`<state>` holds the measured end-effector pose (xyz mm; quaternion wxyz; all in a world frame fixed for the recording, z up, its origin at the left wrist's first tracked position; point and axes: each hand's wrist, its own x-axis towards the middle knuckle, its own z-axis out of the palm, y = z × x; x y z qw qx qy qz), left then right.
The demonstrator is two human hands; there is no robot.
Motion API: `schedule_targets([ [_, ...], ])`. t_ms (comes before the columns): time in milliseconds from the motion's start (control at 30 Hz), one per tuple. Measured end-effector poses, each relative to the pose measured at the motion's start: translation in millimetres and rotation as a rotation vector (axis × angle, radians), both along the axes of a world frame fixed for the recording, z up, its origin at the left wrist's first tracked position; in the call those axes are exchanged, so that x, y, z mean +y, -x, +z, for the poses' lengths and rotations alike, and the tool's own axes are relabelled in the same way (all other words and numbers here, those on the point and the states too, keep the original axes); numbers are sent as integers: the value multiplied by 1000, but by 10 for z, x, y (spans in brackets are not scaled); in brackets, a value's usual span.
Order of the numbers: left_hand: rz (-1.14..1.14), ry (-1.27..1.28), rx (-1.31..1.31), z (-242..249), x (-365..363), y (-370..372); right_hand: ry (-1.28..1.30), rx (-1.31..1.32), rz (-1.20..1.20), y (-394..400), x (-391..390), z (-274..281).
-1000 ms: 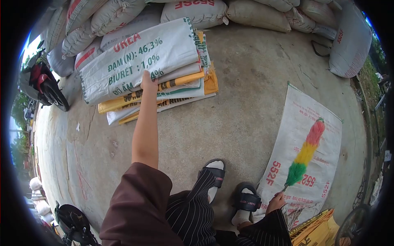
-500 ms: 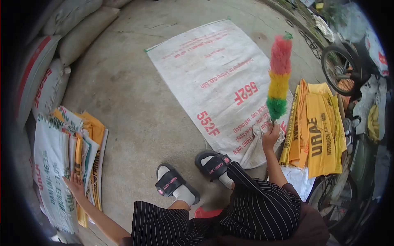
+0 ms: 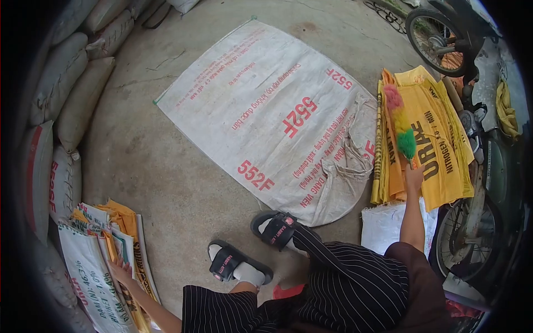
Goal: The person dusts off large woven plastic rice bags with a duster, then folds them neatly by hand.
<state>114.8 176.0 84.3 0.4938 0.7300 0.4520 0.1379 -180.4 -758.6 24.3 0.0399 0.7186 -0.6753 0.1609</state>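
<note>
My right hand (image 3: pixel 413 176) is closed around the handle of a fluffy duster (image 3: pixel 406 141), banded pink, yellow and green. The duster's head lies over a pile of folded yellow sacks (image 3: pixel 448 141) printed "URAE"; whether it touches them is hard to tell. At lower left, my left hand (image 3: pixel 120 272) rests with its fingers stretched out against a bundle of folded white and yellow sacks (image 3: pixel 89 261). Between the two piles, a large white sack (image 3: pixel 222 108) marked "552F" is spread on the floor, its right side crumpled.
Stuffed sacks (image 3: pixel 83 119) are stacked along the left side. A motorbike (image 3: pixel 502 166) stands at the right, with a wheel (image 3: pixel 436 41) at upper right. Folded white sacking (image 3: pixel 383 225) lies below the yellow pile. My sandalled feet (image 3: pixel 244 272) are on the concrete floor (image 3: pixel 150 150).
My right hand has carried the duster from above the white sack rightward and down onto the yellow pile's area. My view has shifted; my left hand remains at the left bundle.
</note>
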Motion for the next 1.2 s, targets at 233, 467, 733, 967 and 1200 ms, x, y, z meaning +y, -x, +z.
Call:
schedule_targets([
  [233, -187, -194, 48, -1, -443, -239, -373, -132, 199, -283, -78, 61],
  [467, -669, -9, 1, -45, -1934, -357, -453, -649, 757, -1784, 1808, 542],
  [733, -1376, 909, 393, -43, -3828, 18, -1156, -627, 1264, -2177, 3754, 656],
  [967, -1285, 1321, 537, -249, -3905, 70, -2116, -684, 816, -2207, 3757, 636],
  [1200, -1097, 960, 129, -316, -3722, -294, -1716, -768, 1036, -2040, 3587, 625],
])
